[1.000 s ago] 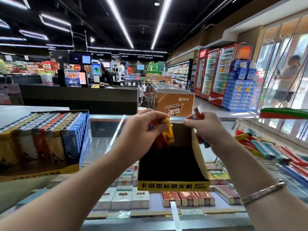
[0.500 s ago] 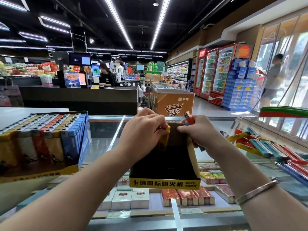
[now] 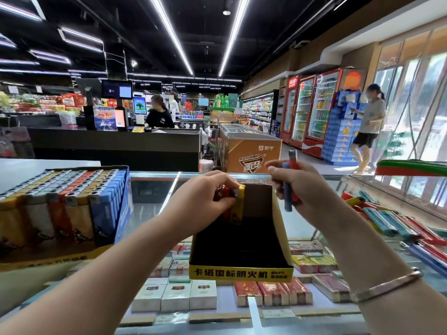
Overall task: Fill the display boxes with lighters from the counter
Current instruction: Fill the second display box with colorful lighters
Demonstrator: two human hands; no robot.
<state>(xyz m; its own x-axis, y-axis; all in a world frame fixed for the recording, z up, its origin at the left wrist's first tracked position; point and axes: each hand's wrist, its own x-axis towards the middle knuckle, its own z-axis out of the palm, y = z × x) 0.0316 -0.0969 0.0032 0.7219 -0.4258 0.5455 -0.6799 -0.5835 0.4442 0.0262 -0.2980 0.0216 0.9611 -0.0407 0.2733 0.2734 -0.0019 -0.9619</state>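
Head view: a red and a yellow lighter (image 3: 235, 204) are held in the left hand (image 3: 205, 201), its grip curled round them at the rear left corner of the near-empty display box (image 3: 240, 273) on the glass tabletop (image 3: 154, 189). A blue and a red lighter (image 3: 291, 180) are pinched upright in the right hand (image 3: 297, 187), above the box's right wall. Loose lighters (image 3: 387, 221) are seen lying to the right; a filled box (image 3: 60, 213) is noted at left.

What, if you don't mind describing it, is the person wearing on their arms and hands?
Both forearms are bare, with no sleeves in view and no gloves. The left hand shows no rings or watch that I can make out. The right hand is likewise bare, but its wrist carries a slim metallic bangle with a pinkish-gold sheen, smooth and unmarked.
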